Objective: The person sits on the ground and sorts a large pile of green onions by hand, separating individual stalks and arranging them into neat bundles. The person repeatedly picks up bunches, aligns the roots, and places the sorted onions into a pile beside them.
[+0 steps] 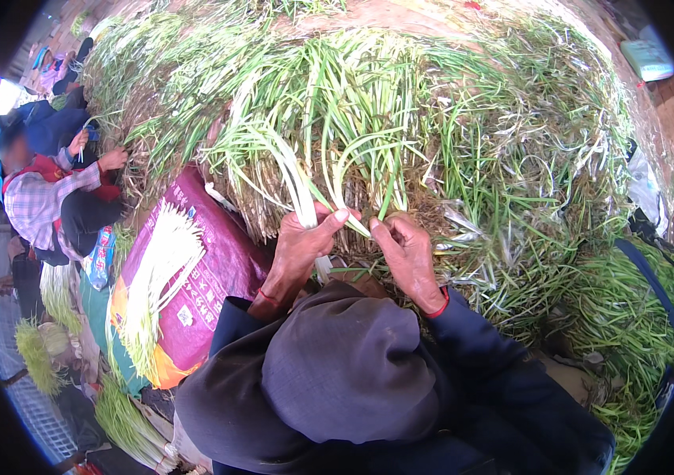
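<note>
My left hand [306,244] grips a few leafy allium stalks [298,181], probably green garlic or scallions, whose green leaves fan away from me. Close to its right, my right hand [406,252] pinches a green leaf [395,184] between thumb and forefinger, by the base of one stalk. Just beyond both hands lies a thick heap of unsorted stalks [361,95] with brown roots and dry skins. To the left, a bundle of pale, trimmed stalks [159,279] rests on a purple woven sack [224,255] that bears writing.
At the left sits a co-worker [46,190] in a checked shirt, hands at the heap's edge; another person [55,71] is farther back. More stalk bundles [132,424] lie at lower left. Loose green leaves [634,332] pile up on my right, near a dark strap [652,285].
</note>
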Motion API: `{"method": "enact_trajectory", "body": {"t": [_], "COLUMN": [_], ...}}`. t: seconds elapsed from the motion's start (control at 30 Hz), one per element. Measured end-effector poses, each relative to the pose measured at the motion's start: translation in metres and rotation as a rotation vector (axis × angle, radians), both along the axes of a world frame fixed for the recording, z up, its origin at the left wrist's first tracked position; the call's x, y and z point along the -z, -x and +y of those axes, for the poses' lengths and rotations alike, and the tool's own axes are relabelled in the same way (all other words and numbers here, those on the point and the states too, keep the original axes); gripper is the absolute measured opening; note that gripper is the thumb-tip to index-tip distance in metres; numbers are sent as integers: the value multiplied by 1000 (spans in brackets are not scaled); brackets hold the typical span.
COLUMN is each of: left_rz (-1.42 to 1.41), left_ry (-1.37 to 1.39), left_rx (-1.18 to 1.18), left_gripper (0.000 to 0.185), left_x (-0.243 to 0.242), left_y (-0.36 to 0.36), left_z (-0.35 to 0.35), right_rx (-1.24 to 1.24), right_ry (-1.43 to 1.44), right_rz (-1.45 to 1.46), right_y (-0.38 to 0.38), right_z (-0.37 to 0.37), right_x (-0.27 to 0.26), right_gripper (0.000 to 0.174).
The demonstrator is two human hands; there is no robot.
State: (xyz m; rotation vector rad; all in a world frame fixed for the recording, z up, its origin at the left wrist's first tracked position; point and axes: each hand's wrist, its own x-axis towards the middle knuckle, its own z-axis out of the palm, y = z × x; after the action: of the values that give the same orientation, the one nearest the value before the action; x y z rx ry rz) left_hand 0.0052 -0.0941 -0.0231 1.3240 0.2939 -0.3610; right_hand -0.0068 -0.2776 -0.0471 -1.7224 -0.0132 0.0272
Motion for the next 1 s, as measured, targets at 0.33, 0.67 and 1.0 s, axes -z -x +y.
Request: {"method": "enact_trajectory", "body": {"t": [0.33, 0.67, 1.0], "left_rz": [-242, -314, 42], "left_ry": [48, 158, 104], "left_rx": [-304, -423, -131], "left_gripper": [12, 17, 18], "left_x": [-24, -53, 5], "left_y": [-1, -11, -11], "left_z": [18, 87, 21], "right_rx": [191, 172, -281], "right_ry": [100, 872, 261], "right_rz": [-56, -82, -238], "right_y": [-11, -9, -17], "right_z": [-30, -167, -56], "right_x": [60, 132, 6], "right_gripper": [22, 29, 19]}}
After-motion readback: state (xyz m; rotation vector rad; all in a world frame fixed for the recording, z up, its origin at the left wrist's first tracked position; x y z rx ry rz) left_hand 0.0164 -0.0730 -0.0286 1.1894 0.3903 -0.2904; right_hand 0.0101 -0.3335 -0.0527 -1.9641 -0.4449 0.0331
